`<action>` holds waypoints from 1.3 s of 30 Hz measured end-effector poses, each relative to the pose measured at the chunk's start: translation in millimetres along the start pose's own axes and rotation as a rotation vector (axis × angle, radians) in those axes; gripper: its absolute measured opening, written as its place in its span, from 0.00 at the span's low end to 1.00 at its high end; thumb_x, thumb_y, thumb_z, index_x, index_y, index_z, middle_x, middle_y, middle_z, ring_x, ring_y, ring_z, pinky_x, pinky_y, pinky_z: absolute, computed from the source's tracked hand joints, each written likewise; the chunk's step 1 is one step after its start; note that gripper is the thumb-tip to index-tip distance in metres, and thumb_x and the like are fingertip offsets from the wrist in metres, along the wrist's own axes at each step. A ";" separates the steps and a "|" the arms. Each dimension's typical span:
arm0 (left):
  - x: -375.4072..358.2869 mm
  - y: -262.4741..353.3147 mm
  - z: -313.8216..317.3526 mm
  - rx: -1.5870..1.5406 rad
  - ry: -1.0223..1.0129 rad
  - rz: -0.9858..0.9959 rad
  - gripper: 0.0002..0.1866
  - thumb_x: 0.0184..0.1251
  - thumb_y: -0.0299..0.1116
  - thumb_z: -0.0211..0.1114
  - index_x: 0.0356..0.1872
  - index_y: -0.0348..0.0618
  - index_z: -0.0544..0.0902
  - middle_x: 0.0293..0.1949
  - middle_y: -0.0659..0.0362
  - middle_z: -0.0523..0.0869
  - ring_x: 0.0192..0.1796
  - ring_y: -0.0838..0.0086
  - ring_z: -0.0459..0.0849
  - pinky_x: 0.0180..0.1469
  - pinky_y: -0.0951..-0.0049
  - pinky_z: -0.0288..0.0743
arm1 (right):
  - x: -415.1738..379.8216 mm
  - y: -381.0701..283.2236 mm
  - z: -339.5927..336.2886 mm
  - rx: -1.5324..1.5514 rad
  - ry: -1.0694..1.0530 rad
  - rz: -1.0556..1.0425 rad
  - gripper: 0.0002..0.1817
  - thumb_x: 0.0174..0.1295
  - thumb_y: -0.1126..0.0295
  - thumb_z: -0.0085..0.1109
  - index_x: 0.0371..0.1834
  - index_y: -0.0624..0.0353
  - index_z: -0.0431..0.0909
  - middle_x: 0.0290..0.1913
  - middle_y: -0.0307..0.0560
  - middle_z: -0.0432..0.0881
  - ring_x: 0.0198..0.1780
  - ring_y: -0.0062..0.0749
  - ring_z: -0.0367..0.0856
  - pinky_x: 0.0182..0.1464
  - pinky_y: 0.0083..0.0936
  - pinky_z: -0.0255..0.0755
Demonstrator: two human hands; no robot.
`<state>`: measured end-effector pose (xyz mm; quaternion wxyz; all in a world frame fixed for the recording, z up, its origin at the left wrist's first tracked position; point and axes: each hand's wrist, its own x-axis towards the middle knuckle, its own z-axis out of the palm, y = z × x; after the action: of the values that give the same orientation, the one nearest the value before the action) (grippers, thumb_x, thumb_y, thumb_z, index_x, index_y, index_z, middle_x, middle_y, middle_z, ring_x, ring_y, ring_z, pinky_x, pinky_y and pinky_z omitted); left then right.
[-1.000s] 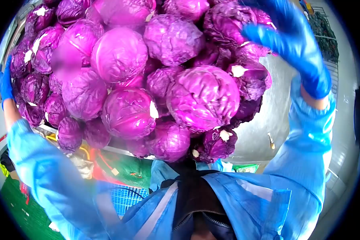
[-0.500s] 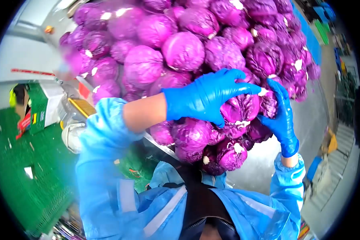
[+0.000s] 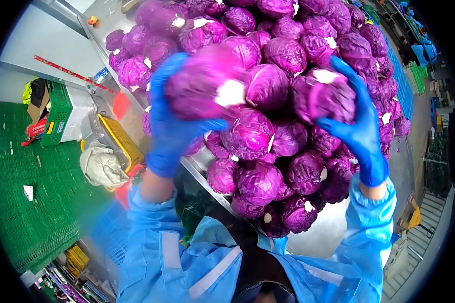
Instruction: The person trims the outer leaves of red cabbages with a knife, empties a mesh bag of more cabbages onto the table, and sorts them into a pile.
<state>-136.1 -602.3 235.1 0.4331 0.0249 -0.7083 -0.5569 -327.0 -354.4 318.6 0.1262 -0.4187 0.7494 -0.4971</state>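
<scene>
In a blue glove, my left hand [image 3: 168, 129] curls round the left side of a purple cabbage [image 3: 199, 83], smeared by motion, its pale cut stem facing right. It is held above the left part of the heap. My right hand [image 3: 364, 134], gloved in blue too, grips another purple cabbage [image 3: 326, 101] from its right side, thumb below and fingers above, white stem end on top. Between and below both hands lie more heaped cabbages [image 3: 247, 132], several with pale cut stems showing. The lower faces of the held cabbages are partly hidden.
The heap rests on a metal table [image 3: 199, 174] whose edge runs past my left forearm. To the left are a yellow crate [image 3: 119, 141], a white cloth bundle [image 3: 101, 164], a green crate [image 3: 58, 113] and green flooring [image 3: 15, 202]. A blue crate [image 3: 108, 227] stands near my left elbow.
My left hand has moved left from the heap's middle and now carries a cabbage. My right hand has moved slightly away from my body, with a cabbage in its grip. The view has shifted.
</scene>
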 end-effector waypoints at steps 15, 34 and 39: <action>36.2 -75.5 -86.3 0.532 -0.057 -0.040 0.41 0.61 0.39 0.72 0.73 0.42 0.63 0.70 0.49 0.67 0.73 0.60 0.64 0.73 0.60 0.58 | 168.4 57.0 235.5 -0.368 -0.224 -0.461 0.42 0.62 0.46 0.63 0.71 0.63 0.62 0.63 0.65 0.73 0.63 0.53 0.74 0.66 0.39 0.67; -22.8 -0.3 50.6 0.757 -1.122 0.148 0.54 0.44 0.54 0.75 0.76 0.56 0.59 0.75 0.47 0.58 0.74 0.47 0.60 0.70 0.48 0.58 | -73.6 48.6 -95.0 -0.772 0.061 -0.068 0.49 0.47 0.66 0.77 0.75 0.47 0.59 0.75 0.54 0.59 0.75 0.51 0.57 0.73 0.40 0.59; -15.6 -7.8 48.7 0.578 -1.061 0.141 0.60 0.35 0.40 0.81 0.76 0.59 0.57 0.71 0.47 0.63 0.66 0.45 0.69 0.64 0.47 0.67 | -52.3 73.7 -103.6 -1.211 0.015 0.052 0.61 0.38 0.63 0.79 0.79 0.43 0.50 0.75 0.58 0.58 0.74 0.57 0.59 0.71 0.46 0.58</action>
<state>-161.1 -559.8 219.4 0.0326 -0.1865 -0.9499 -0.2485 -394.5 -237.3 293.1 -0.1276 -0.3941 0.9100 0.0180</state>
